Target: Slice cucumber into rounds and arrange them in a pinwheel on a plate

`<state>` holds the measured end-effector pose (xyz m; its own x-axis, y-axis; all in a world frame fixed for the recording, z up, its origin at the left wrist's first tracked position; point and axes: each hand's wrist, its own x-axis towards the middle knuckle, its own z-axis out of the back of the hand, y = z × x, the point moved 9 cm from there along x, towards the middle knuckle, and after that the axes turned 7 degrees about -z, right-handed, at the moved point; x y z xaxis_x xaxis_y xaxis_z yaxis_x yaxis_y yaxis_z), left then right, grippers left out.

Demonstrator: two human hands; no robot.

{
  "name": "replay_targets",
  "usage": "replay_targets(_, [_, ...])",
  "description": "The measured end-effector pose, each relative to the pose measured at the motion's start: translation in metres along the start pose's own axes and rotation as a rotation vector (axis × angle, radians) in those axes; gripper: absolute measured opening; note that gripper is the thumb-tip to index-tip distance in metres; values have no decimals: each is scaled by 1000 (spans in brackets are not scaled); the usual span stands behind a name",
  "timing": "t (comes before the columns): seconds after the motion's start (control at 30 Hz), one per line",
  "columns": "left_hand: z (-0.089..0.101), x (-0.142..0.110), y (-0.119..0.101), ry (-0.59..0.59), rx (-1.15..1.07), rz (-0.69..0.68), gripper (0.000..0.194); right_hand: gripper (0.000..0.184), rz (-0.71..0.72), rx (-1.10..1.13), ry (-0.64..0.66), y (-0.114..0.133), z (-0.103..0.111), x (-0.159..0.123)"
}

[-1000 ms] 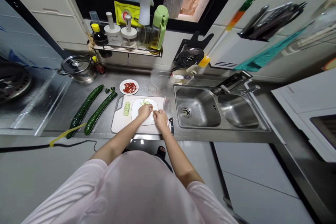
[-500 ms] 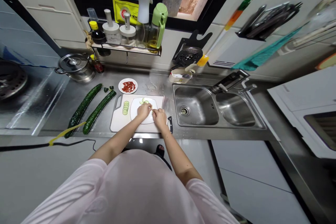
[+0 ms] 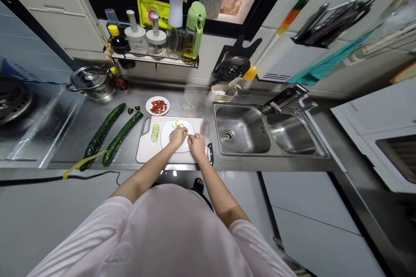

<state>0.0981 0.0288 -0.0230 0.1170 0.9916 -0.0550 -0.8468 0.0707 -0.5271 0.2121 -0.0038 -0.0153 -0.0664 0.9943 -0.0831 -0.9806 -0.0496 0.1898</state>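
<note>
My left hand (image 3: 177, 137) and my right hand (image 3: 196, 144) are close together over a white plate (image 3: 167, 134) that rests on a white cutting board (image 3: 146, 149). Both hands have their fingers curled and pinched together; what they hold is too small to make out. Cucumber slices (image 3: 178, 124) lie on the plate's far edge. A short row of cucumber slices (image 3: 155, 132) sits on the board left of the plate. A black knife handle (image 3: 211, 154) shows just right of my right hand.
Two whole cucumbers (image 3: 112, 134) lie left of the board. A small dish of red bits (image 3: 157, 106) stands behind it. A steel sink (image 3: 256, 134) is to the right, a lidded pot (image 3: 91, 81) back left, bottles on a rack (image 3: 156, 54).
Both hands stay pinched over the plate with only slight finger shifts. The view has drifted a little.
</note>
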Motion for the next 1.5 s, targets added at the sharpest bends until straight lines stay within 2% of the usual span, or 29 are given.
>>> replay_targets(0.3, [-1,-1,0,11,15,10,19,31,-11,-7,-15,1,2,-1])
replay_targets(0.67, [-2,-2,0,29,2,15,21,29,-24,-30,29,5,5,0])
replay_targets(0.9, [3,-4,-5,28,30,5,21,31,-11,-22,15,6,10,-5])
replay_targets(1.07, [6,-5,-7,38,35,20,22,30,-14,-31,44,6,8,-4])
replay_targets(1.5, [5,-3,-7,40,48,-2,21,29,-27,-11,15,4,8,-4])
